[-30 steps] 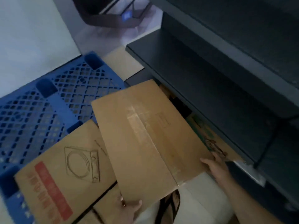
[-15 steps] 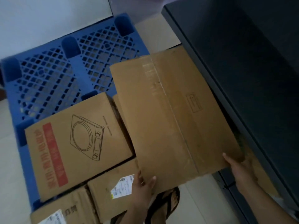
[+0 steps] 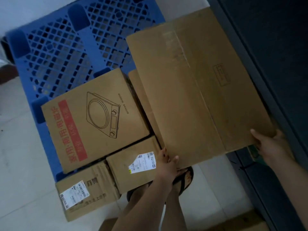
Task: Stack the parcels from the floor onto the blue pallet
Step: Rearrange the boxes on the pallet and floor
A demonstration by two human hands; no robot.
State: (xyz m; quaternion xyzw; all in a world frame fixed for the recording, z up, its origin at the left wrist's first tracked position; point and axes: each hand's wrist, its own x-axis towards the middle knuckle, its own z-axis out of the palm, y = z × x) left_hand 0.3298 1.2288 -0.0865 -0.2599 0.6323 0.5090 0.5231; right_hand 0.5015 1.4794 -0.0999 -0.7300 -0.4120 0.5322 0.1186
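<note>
I hold a large flat cardboard parcel in both hands, over the right side of the blue pallet. My left hand grips its near left corner; my right hand grips its near right corner. A box printed with a cooker drawing lies on the pallet's near part. Two smaller labelled boxes, one at the near left and one beside it, sit at the near edge. Another brown box shows partly beneath the held parcel.
A dark metal shelf unit runs along the right. My sandalled foot stands on the pale tiled floor just under the held parcel. Part of another carton lies at the bottom right.
The held parcel has swung away from the shelf opening, to over the pallet's right side and the brown box there. My view has tilted down, showing the boxes at the near edge.
</note>
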